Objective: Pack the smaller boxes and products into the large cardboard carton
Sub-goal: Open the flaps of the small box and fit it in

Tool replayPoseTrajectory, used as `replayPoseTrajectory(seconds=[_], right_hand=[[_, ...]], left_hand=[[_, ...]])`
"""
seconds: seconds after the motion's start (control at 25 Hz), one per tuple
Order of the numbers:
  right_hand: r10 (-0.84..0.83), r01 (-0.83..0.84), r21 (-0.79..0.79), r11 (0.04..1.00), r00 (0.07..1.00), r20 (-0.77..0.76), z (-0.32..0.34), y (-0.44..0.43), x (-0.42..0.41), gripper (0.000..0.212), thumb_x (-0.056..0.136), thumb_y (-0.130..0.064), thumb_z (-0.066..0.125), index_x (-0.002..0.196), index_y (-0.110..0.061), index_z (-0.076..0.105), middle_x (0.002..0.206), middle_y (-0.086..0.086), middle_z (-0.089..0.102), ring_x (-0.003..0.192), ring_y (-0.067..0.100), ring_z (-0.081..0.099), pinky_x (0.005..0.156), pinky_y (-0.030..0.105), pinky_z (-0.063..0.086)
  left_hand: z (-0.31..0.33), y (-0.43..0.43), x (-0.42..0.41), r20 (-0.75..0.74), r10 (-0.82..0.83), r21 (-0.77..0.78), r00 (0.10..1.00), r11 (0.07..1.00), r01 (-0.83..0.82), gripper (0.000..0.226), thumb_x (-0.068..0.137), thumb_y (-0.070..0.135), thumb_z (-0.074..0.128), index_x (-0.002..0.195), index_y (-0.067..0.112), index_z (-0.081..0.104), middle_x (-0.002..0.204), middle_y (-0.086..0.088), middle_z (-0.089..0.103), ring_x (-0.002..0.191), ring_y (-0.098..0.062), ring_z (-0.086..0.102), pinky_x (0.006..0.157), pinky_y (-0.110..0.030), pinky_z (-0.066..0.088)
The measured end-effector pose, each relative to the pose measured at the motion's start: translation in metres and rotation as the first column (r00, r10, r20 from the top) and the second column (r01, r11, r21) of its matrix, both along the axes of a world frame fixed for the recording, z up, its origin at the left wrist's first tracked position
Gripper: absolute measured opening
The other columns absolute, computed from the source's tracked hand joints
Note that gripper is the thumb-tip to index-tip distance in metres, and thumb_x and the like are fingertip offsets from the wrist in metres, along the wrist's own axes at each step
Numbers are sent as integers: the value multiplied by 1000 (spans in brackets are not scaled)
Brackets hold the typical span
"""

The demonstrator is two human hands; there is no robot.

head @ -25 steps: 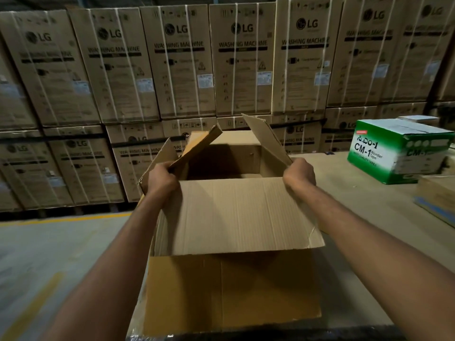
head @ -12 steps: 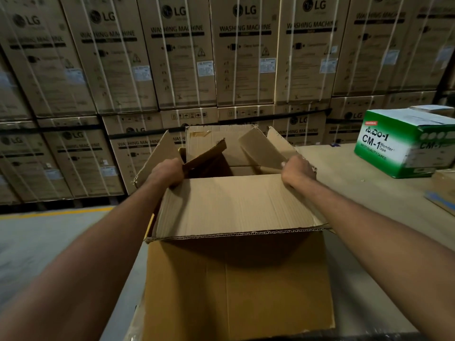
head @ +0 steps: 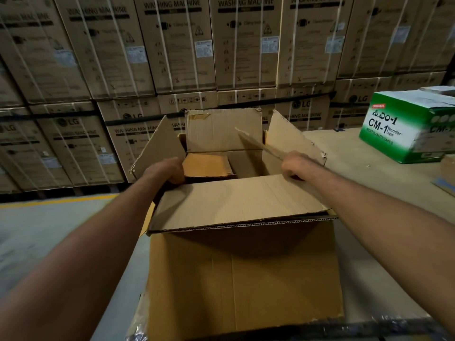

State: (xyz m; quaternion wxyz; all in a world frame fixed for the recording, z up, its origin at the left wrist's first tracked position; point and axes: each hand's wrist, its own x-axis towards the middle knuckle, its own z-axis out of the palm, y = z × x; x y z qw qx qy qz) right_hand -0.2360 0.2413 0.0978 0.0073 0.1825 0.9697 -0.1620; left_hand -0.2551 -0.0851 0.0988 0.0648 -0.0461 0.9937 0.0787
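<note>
The large cardboard carton (head: 246, 279) stands right in front of me with its top open. Its near flap (head: 234, 200) folds toward me, while the far flap (head: 221, 131) and both side flaps stand up. My left hand (head: 165, 171) grips the carton's left rim, fingers curled down inside. At the right rim, beside the right flap, my right hand (head: 295, 164) grips the edge. Inside, at the back left, lies a smaller brown box (head: 206, 164). The carton's floor is mostly hidden by the near flap.
A green and white CM-1 tape box (head: 406, 129) sits on the tabletop (head: 344, 156) to the right. A wall of stacked washing machine cartons (head: 172, 45) fills the background. Concrete floor with a yellow line (head: 61, 200) lies to the left.
The side flaps that leaned over the opening have swung outward and the far flap now stands upright. The carton's inside and the smaller brown box have come into view.
</note>
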Motion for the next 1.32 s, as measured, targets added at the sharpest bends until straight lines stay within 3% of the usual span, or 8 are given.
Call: replayPoseTrajectory(seconds=[0.12, 0.24, 0.36, 0.48, 0.72, 0.88, 1.12, 1.32], right_hand=[[22, -17, 106, 994, 999, -47, -3, 2, 8, 39, 96, -52, 63, 104, -13, 59, 84, 7, 56, 74, 23, 54, 75, 39, 48], [73, -21, 354, 935, 988, -136, 4, -1, 15, 41, 100, -51, 58, 91, -11, 59, 78, 4, 56, 64, 18, 49, 58, 31, 39], [121, -139, 255, 957, 989, 89, -11, -9, 18, 16, 98, -19, 64, 104, -5, 59, 83, 8, 62, 66, 19, 62, 52, 33, 51], [107, -130, 46, 991, 934, 340, -46, -3, 24, 34, 97, -16, 66, 126, -1, 56, 94, 14, 66, 80, 26, 72, 67, 37, 64], [89, 15, 306, 952, 942, -324, -29, 1, 23, 28, 95, -32, 71, 111, -11, 64, 90, 6, 67, 81, 26, 64, 68, 34, 51], [135, 117, 380, 917, 807, -575, -16, -3, 17, 47, 89, -2, 70, 131, -6, 50, 103, 16, 67, 86, 32, 66, 63, 38, 47], [229, 49, 762, 646, 940, -254, -10, -14, 12, 34, 87, -22, 75, 119, -17, 69, 123, 13, 53, 108, 27, 51, 79, 38, 48], [336, -230, 907, 353, 936, 106, -17, 2, 7, 29, 91, -26, 71, 120, -25, 71, 129, 6, 60, 122, 25, 50, 102, 41, 41]], left_hand=[[1, 4, 15, -153, -151, -184, 977, 975, 122, 54, 82, 77, 62, 94, 24, 61, 89, -1, 62, 83, -19, 61, 67, -30, 52], [-4, 11, 25, -230, -262, -218, 937, 952, 213, 35, 98, 49, 60, 110, 17, 66, 91, -2, 63, 81, -18, 63, 67, -31, 55], [-21, 19, 32, 39, -245, -201, 969, 948, 248, 30, 100, 32, 62, 124, 14, 63, 110, -7, 64, 98, -23, 63, 87, -39, 57], [-34, 31, 34, 265, -281, -234, 923, 909, 344, 38, 99, 31, 65, 132, 13, 57, 125, -7, 61, 105, -24, 60, 84, -36, 52], [-29, 14, 23, 36, -309, -76, 950, 948, 311, 87, 100, 40, 60, 164, 26, 1, 137, -15, 49, 111, -27, 56, 93, -41, 51], [-22, 11, 30, -331, -252, 25, 909, 961, 276, 61, 100, 33, 58, 153, 24, 30, 94, -6, 61, 72, -17, 62, 63, -33, 55], [4, 10, 50, -663, -47, 65, 747, 991, 120, 76, 94, 8, 60, 158, 17, 21, 84, -4, 58, 65, -20, 57, 53, -37, 47], [-1, -21, 53, -458, -199, -539, 866, 837, -93, 40, 92, 13, 68, 130, 24, 63, 147, -10, 50, 137, -29, 46, 113, -47, 39]])
